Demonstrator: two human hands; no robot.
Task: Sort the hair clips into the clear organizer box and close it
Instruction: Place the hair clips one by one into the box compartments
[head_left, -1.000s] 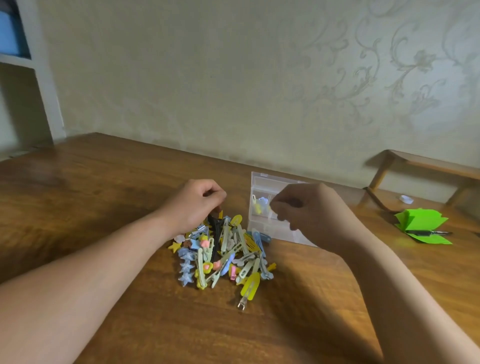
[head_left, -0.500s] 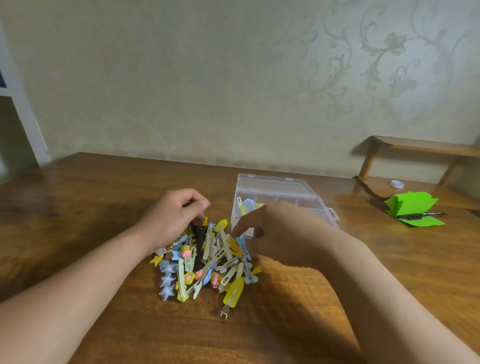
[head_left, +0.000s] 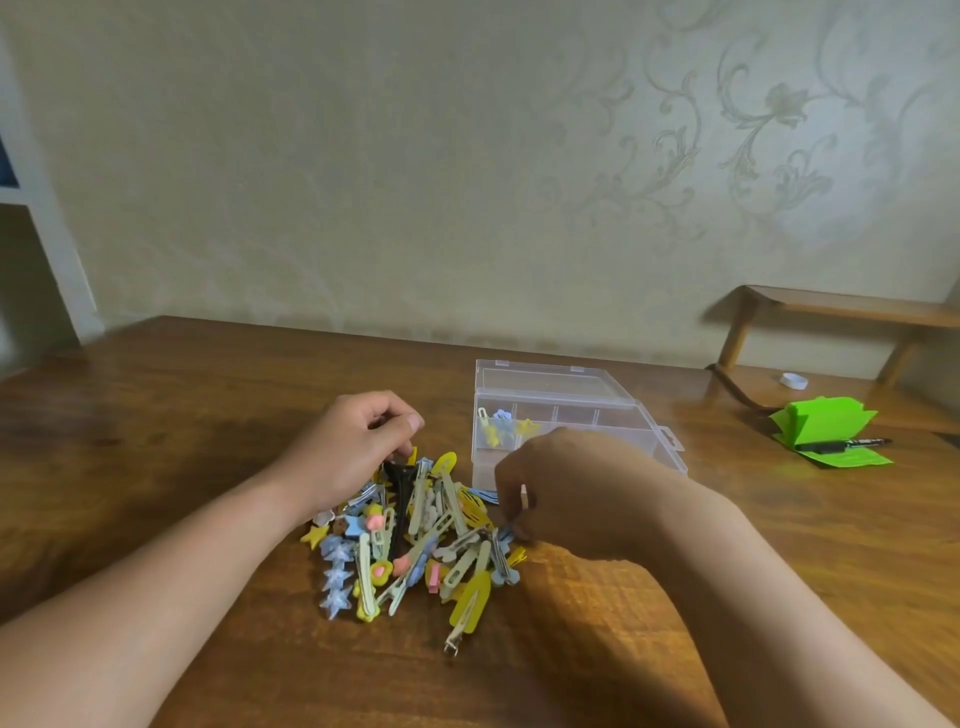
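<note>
A pile of colourful hair clips (head_left: 415, 545) lies on the wooden table (head_left: 156, 415). Behind it to the right stands the clear organizer box (head_left: 571, 415), lid open, with a few yellow and blue clips in its left compartment. My left hand (head_left: 353, 452) rests curled at the pile's far left edge, fingertips pinched on a black clip (head_left: 400, 483). My right hand (head_left: 566, 493) is down at the pile's right edge, fingers bent around a small clip, in front of the box. The hand hides the box's near wall.
Green folded paper (head_left: 826, 426) with a black marker (head_left: 841, 444) lies at the right. A small white cap (head_left: 794, 381) and a low wooden shelf (head_left: 831, 306) stand behind it. The wall runs along the table's far edge.
My right hand has come down from over the box's left compartment to the right edge of the pile. My left hand has stayed at the black clip.
</note>
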